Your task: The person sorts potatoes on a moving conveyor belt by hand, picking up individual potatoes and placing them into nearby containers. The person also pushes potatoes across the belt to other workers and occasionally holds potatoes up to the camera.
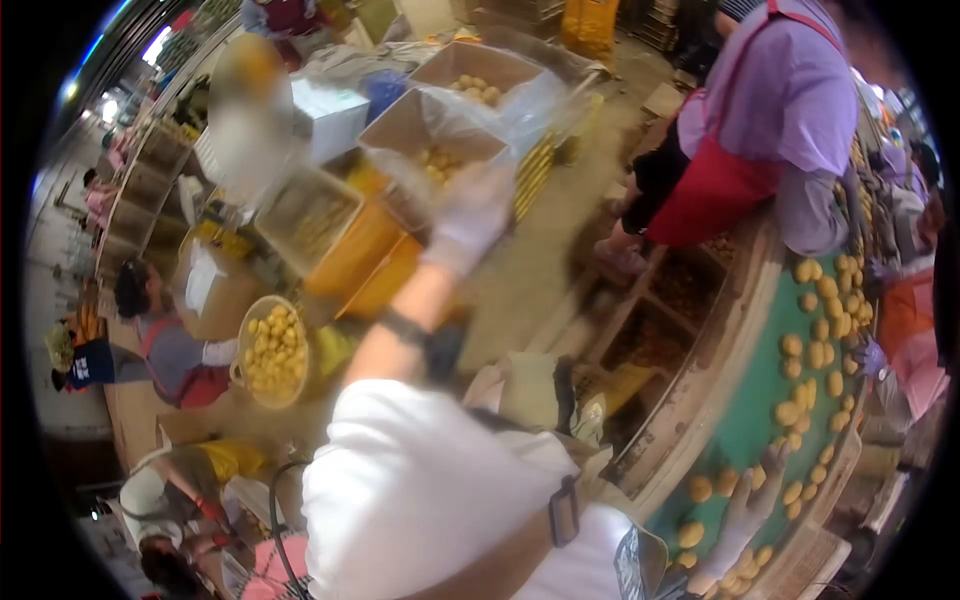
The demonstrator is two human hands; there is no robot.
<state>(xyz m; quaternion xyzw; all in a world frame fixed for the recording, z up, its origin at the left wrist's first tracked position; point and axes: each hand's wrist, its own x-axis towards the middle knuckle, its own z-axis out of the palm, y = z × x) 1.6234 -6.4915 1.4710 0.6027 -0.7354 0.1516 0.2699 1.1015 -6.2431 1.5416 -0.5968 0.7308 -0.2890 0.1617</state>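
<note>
My left hand (472,215), in a pale glove and blurred by motion, reaches out over the near edge of a cardboard box (390,125). Clear plastic lines this box, and yellow potatoes (440,163) lie inside it; the glove's fingers are smeared. Over the green conveyor belt (745,425), my right hand (748,508), also gloved, has its fingers stretched out and apart. Loose potatoes (790,412) are spread along the belt, with some close beside the right hand's fingers.
A second lined box (440,68) of potatoes stands behind. A plastic crate (345,205) and a round basket of potatoes (272,355) are at left. Crates (645,345) sit below the belt's wooden edge. A person in a red apron (725,180) stands at the belt; others work around.
</note>
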